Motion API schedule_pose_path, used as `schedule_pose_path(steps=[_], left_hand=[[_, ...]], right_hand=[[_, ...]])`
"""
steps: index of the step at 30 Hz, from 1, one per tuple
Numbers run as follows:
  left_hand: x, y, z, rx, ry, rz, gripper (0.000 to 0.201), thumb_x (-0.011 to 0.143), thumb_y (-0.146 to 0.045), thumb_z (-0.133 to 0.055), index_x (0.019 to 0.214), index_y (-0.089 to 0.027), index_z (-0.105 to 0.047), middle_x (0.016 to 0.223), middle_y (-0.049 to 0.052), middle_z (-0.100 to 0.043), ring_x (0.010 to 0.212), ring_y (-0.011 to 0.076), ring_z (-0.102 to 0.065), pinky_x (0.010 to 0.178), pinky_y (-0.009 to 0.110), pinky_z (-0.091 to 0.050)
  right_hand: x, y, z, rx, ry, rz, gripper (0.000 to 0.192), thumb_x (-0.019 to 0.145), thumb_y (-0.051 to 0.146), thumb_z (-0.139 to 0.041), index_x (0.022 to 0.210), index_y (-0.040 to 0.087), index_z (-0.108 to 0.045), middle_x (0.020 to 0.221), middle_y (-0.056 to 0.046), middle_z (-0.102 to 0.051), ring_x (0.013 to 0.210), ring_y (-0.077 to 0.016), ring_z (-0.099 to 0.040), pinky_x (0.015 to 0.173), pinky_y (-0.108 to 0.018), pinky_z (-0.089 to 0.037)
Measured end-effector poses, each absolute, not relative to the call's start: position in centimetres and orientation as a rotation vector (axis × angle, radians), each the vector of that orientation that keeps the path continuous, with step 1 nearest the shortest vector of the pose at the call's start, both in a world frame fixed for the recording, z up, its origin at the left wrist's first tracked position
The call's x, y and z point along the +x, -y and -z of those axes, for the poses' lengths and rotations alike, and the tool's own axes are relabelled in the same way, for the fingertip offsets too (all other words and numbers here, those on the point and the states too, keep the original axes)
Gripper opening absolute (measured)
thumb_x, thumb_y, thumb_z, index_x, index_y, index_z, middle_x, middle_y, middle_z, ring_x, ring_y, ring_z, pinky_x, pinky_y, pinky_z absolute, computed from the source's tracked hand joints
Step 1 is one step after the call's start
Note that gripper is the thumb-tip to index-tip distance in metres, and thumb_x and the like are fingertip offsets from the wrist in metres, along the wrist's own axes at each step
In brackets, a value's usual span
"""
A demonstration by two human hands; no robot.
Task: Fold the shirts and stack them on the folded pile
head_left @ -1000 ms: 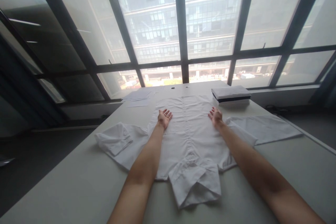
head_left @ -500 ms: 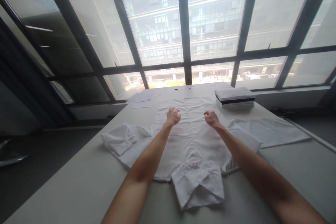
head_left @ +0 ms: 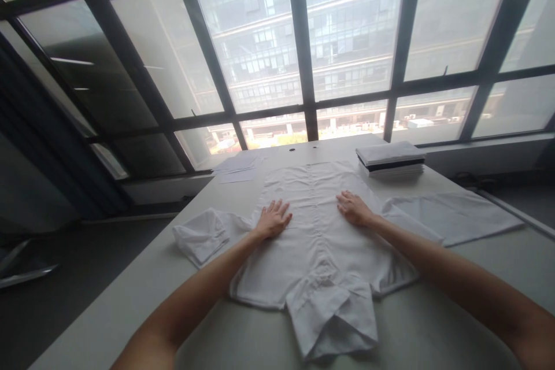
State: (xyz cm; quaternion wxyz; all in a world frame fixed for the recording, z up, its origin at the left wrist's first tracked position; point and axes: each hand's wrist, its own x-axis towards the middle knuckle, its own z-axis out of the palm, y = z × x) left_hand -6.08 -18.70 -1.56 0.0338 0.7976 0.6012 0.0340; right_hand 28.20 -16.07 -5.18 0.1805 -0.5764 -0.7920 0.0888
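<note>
Both arms are stretched way out in front, bare forearms angling in toward each other. Left hand (head_left: 273,219) is palm down, fingers spread and pointing forward, lying flat. Right hand (head_left: 354,208) is also palm down, fingers held looser and closer together, wrist slightly bent. The two hands sit level with each other, a gap between them.

Stack of folded clothes (head_left: 391,160) at far right of the table (head_left: 433,324). Loose paper sheets (head_left: 237,169) far left. Tall windows (head_left: 299,40) beyond.
</note>
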Motion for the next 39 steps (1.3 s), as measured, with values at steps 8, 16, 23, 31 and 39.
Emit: schedule_pose_path(steps=[8,16,23,31,39], left_hand=[[-6.6,22.1,1.8,2.294,-1.773,-0.366,0.059,0.097,-0.050,-0.054,0.149,-0.023,-0.052,0.165,0.014,-0.031,0.154,0.0403,-0.017,0.121,0.065,-0.012],[2.0,12.9,-2.8,1.188,-1.032,-1.269,0.013,0.091,-0.024,-0.064,0.099,-0.019,-0.073,0.127,0.012,-0.070,0.132,0.0297,-0.057,0.116,0.045,-0.040],[6.7,7.5,0.7,0.727,-0.919,-1.279,0.036,0.107,-0.028,-0.029,0.117,-0.016,-0.062,0.125,0.017,-0.067,0.116,0.0202,-0.067,0.098,0.033,-0.056],[-6.0,4.6,-0.1,0.601,-0.876,-0.979,0.028,0.102,-0.023,-0.047,0.125,-0.012,-0.061,0.125,0.023,-0.067,0.114,0.0299,-0.070,0.097,0.044,-0.057],[-11.4,0.6,-3.3,0.592,-1.080,-1.388,0.034,0.106,-0.017,-0.034,0.132,-0.019,-0.055,0.108,0.009,-0.074,0.090,0.0134,-0.075,0.090,0.027,-0.058]], right_hand=[[28.6,18.6,4.7,-1.471,1.996,-0.492,0.047,0.092,0.034,-0.056,0.133,0.013,-0.065,0.150,-0.021,-0.052,0.144,-0.0333,-0.042,0.121,-0.048,-0.026],[20.8,11.8,-2.0,-0.955,0.962,-1.321,0.020,0.093,0.034,-0.054,0.099,0.025,-0.071,0.121,-0.005,-0.072,0.127,-0.0227,-0.058,0.113,-0.044,-0.039],[17.1,7.5,1.3,-0.868,0.587,-1.574,0.051,0.106,0.043,-0.011,0.122,0.026,-0.057,0.128,-0.011,-0.063,0.118,-0.0170,-0.063,0.096,-0.036,-0.056],[29.3,2.7,2.0,-0.846,0.510,-1.805,0.051,0.107,0.047,-0.021,0.137,0.016,-0.048,0.134,-0.023,-0.059,0.106,-0.0241,-0.070,0.080,-0.044,-0.063],[29.6,-0.9,-0.1,-0.939,0.666,-1.618,0.043,0.106,0.046,-0.037,0.123,0.014,-0.061,0.127,-0.018,-0.068,0.110,-0.0229,-0.069,0.097,-0.041,-0.058]])
